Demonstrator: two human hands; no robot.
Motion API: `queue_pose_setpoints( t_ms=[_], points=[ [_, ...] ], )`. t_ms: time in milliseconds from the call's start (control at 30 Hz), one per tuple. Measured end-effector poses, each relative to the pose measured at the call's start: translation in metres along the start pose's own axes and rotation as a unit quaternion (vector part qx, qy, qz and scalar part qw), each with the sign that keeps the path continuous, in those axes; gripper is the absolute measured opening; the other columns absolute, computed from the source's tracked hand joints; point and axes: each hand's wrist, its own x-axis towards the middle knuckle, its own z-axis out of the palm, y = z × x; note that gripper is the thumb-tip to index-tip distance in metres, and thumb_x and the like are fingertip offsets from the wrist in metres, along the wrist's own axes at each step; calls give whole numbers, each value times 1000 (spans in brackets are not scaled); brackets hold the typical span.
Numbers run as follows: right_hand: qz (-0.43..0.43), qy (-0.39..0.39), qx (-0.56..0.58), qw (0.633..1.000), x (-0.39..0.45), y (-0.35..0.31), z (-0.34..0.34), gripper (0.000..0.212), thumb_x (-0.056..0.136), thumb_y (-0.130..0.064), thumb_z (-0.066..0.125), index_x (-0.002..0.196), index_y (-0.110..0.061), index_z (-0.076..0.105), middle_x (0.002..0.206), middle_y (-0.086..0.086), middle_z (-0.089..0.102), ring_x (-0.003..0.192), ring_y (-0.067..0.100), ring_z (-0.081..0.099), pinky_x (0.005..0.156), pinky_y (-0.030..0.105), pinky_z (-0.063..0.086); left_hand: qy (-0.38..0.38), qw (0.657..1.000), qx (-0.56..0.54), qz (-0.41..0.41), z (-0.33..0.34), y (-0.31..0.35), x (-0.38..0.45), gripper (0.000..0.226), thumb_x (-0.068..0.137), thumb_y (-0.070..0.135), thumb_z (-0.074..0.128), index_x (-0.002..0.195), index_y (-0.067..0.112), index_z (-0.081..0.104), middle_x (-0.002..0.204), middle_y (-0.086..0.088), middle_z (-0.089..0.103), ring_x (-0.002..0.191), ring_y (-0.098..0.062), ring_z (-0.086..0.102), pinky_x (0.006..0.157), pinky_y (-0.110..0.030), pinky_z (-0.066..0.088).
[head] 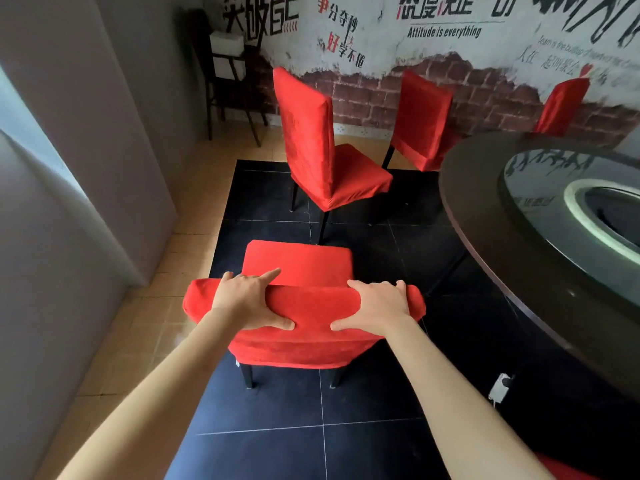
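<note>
both hands (251, 299) gripping red chair (304, 306) backrest

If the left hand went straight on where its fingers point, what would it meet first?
Probably the seat of the red chair whose backrest the left hand grips: its fingers point forward and down over the top edge. Depth is unclear; a second red chair stands beyond.

Near fabric-covered chair (304, 306): plain bright red cover, black legs.
Fabric-covered chair ahead (311, 140): same plain red.
Round wooden table (485, 237): dark brown.
Tiled floor (277, 427): black squares, thin pale grout lines; tan tiles along the left.
Printed wall (363, 98): red-brown brick pattern below white, black and red lettering.
</note>
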Motion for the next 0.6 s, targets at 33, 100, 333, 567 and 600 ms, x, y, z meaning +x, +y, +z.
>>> queue_pose_setpoints(
  t_ms=[33,100,333,567,600],
  points=[
    [2,7,-1,1000,-2,0,1,111,47,-96,47,141,-37,40,116,-4,66,114,23,53,102,47,24,1,1000,1,-3,0,0,-1,130,33,98,44,148,42,22,117,8,66,115,-16,56,101,-35,29],
    [6,18,2,1000,-5,-1,2,108,48,-96,46,139,-37,42,115,-4,66,113,23,54,101,45,25,6,1000,4,-5,-1,0,-2,129,33,99,43,147,42,24,119,8,65,115,-16,56,100,-34,30],
    [23,28,20,999,-24,-9,8,102,49,-96,45,132,-36,50,109,-4,67,110,23,55,102,46,25,21,1000,5,9,1,-2,-16,116,34,100,42,137,47,41,125,12,61,118,-14,53,98,-33,32],
    [72,33,33,996,-63,-36,19,100,48,-96,44,127,-36,53,106,-4,67,108,23,54,101,46,24,20,998,15,52,0,-16,-35,111,33,98,42,132,48,46,125,15,62,118,-13,54,97,-32,32],
    [84,35,38,995,-71,-42,22,100,48,-96,44,127,-36,53,107,-4,67,108,23,54,101,46,24,19,998,18,61,0,-20,-39,111,33,98,43,132,47,47,124,15,62,118,-13,54,98,-32,32]
  ],
)
